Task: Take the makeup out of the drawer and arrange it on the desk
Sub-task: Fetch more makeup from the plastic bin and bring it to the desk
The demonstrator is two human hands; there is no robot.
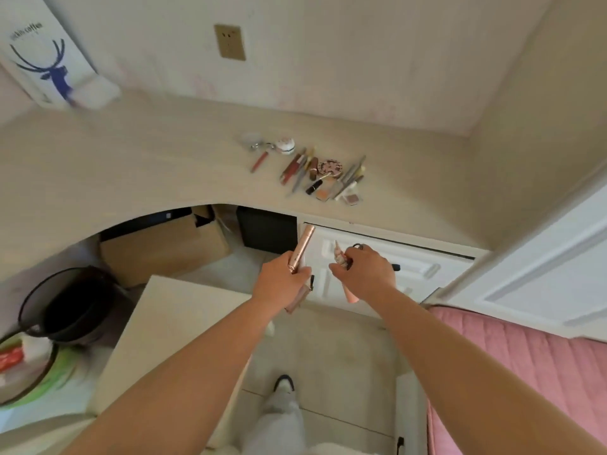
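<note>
Two handfuls are coming up at once: my left hand (pixel 282 279) is gripping a rose-gold tube (pixel 301 249) with its cap end pointing up toward the desk (pixel 131 165), and some flatter brownish piece is sticking out below my palm, too hidden to name. My right hand (pixel 364 274) is clutching a bunch of small items (pixel 341 257), a pale pointed one poking out above my fingers, a pink tube (pixel 351 295) hanging below, something dark jutting out to the right. I am holding several together, I judge, to spare myself trips.

Both hands are hovering in front of the white drawer front (pixel 410 261), below the desk edge. The drawer is looking nearly closed from here; I cannot tell what is left inside.

The makeup already out is lying in a cluster (pixel 315 172) on the desk just above the drawer, pencils and brushes roughly side by side, compacts at the near edge. I am likely carrying these up to join that row.
</note>
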